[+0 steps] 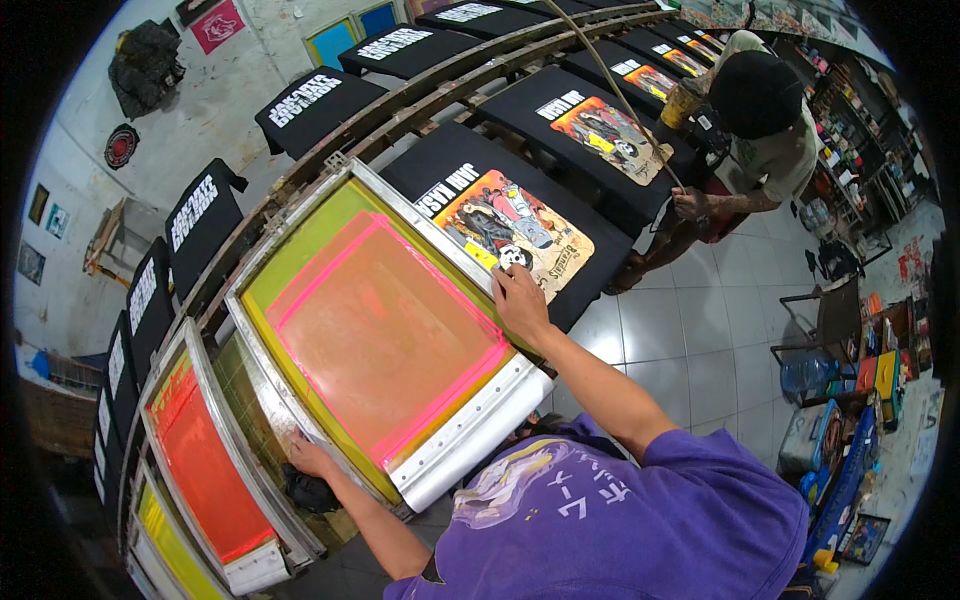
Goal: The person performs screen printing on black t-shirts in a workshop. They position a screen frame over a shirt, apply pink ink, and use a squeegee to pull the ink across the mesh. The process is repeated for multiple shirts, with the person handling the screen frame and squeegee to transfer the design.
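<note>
A screen printing frame (395,205) with silvery metal rails lies tilted in front of me. Its yellow-green mesh carries an orange-pink panel (385,330) edged with bright pink tape. My right hand (520,297) is closed on the right rail, beside a black shirt (590,310) with a colourful cartoon print (515,230). At the left rail, my left hand (312,456) is closed with its fingers partly hidden by the edge. A metal strip (470,435) with rivets runs along the frame's near end. Something black (310,490) sits just below my left wrist.
More frames, one red (210,470) and one yellow (170,540), stand to the left. Black shirts (320,105) line both sides of a long rail (400,105). At the right, a co-worker (765,130) holds a long stick (620,90). Shelves and a chair (830,320) stand farther right.
</note>
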